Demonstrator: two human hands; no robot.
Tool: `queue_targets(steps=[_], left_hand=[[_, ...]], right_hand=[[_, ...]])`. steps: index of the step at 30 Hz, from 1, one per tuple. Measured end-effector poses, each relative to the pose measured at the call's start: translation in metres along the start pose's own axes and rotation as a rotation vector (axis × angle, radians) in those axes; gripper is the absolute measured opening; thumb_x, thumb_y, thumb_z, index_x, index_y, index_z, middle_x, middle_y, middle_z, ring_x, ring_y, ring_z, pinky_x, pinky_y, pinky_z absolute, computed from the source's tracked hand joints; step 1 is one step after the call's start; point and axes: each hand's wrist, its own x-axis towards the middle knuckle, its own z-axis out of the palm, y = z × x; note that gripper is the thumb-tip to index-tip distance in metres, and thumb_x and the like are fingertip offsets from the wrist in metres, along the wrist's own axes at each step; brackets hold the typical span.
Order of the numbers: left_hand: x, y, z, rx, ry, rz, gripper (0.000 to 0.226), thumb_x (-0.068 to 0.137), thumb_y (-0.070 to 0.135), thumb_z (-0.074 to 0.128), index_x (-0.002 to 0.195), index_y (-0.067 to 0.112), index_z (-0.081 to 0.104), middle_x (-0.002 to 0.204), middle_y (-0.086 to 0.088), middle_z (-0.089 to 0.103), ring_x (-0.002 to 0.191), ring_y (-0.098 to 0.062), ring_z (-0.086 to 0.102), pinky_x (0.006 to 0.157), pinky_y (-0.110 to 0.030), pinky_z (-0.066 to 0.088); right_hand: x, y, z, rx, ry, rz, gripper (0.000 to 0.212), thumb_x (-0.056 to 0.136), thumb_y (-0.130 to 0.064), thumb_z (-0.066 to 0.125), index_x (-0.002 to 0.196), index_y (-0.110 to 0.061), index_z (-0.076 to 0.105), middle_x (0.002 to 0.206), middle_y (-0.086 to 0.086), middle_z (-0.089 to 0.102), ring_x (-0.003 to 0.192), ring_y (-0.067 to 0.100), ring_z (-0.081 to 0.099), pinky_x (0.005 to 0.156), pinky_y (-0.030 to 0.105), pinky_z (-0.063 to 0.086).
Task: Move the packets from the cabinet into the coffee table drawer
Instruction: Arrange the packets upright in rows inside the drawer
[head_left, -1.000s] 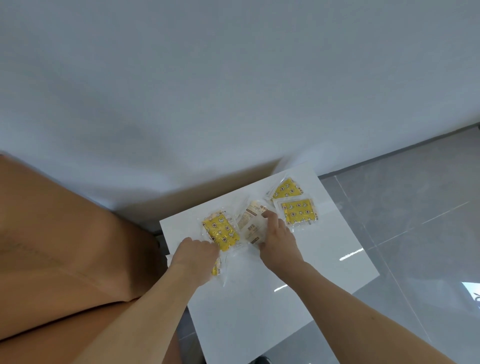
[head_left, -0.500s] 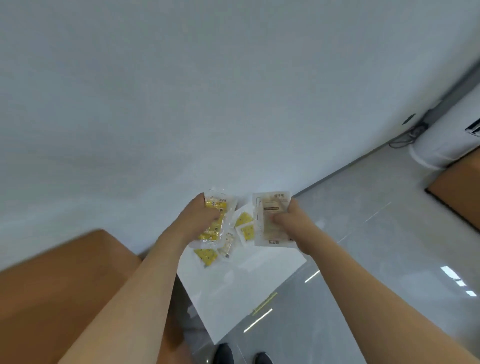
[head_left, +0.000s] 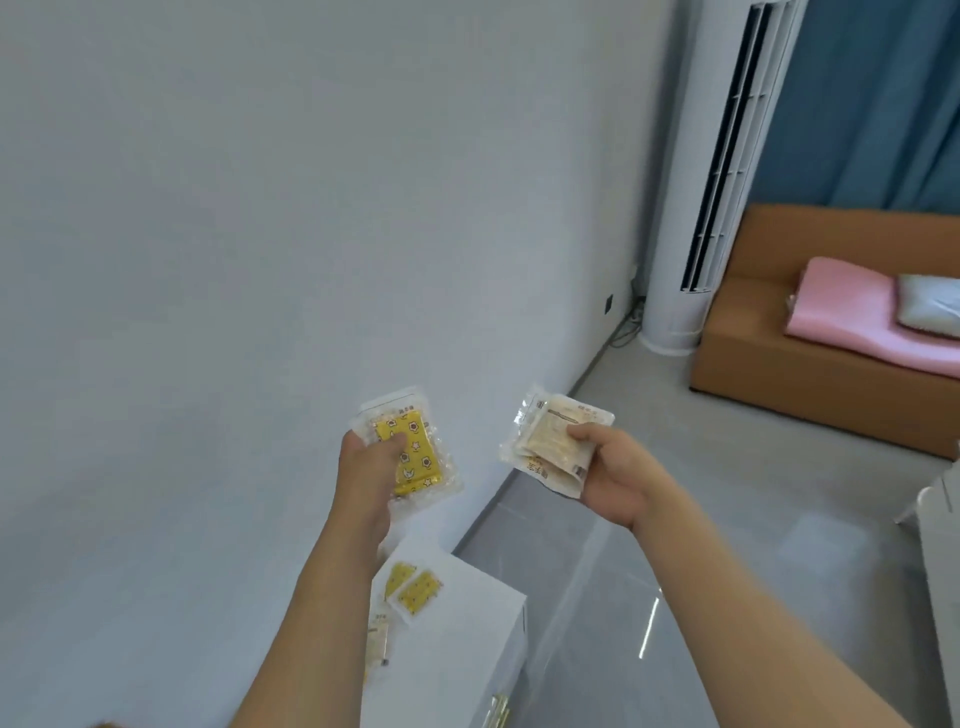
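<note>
Since the earlier frame both hands had come up off the white cabinet (head_left: 467, 613) with a load each, and the view had swung away from the wall toward the room, so the sofa (head_left: 810, 364) and a tall white air conditioner (head_left: 701, 208) now showed.

The left hand (head_left: 366, 483) had its fingers (head_left: 392, 446) curled over a yellow packet (head_left: 408, 457) in clear wrap, thumb on the printed face. There might have been more stacked behind it, couldn't tell. The right hand (head_left: 613, 478) pinched a small stack of beige packets (head_left: 553, 441), thumb on top, the rest of the fingers underneath.

Not everything got picked up though: two more yellow packets (head_left: 415, 590) lay on the cabinet top, plus a pale packet (head_left: 378, 631) partly hidden by the left forearm. So I'd guess one more trip at least.

The coffee table drawer wasn't in view. My take on doing the carry well: keep both grips firm, since that slick wrap slides, hold the stacks flat so nothing fans out, and free one hand at the drawer if it's shut.
</note>
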Motion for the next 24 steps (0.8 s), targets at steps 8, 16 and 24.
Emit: queue_targets(steps=[8,16,24], left_hand=[[-0.079,-0.019,0.129,0.043,-0.100,0.056,0.027,0.091,0.015,0.067,0.111,0.029,0.057,0.107,0.000,0.070,0.094,-0.024,0.070,0.064,-0.036,0.058],[-0.116,-0.048,0.193,0.089,-0.108,-0.017,0.023,0.093,0.014,0.065,0.110,0.027,0.057,0.102,0.000,0.070,0.086,-0.020,0.070,0.046,-0.026,0.054],[-0.165,-0.058,0.269,0.166,-0.155,-0.004,0.023,0.094,0.014,0.062,0.114,0.025,0.056,0.103,-0.001,0.069,0.087,-0.020,0.068,0.054,-0.028,0.051]], right_hand=[[-0.059,-0.074,-0.092,-0.166,0.104,-0.165,0.040,0.090,0.000,0.061,0.128,-0.012,0.052,0.115,0.012,0.070,0.099,0.033,0.069,0.077,0.051,0.058],[-0.084,-0.092,-0.151,-0.230,0.222,-0.169,0.040,0.090,0.005,0.060,0.125,-0.011,0.048,0.112,0.012,0.069,0.095,0.031,0.070,0.070,0.046,0.059],[-0.124,-0.134,-0.221,-0.215,0.223,-0.221,0.043,0.088,0.005,0.062,0.124,-0.014,0.049,0.111,0.010,0.070,0.094,0.028,0.071,0.065,0.042,0.060]])
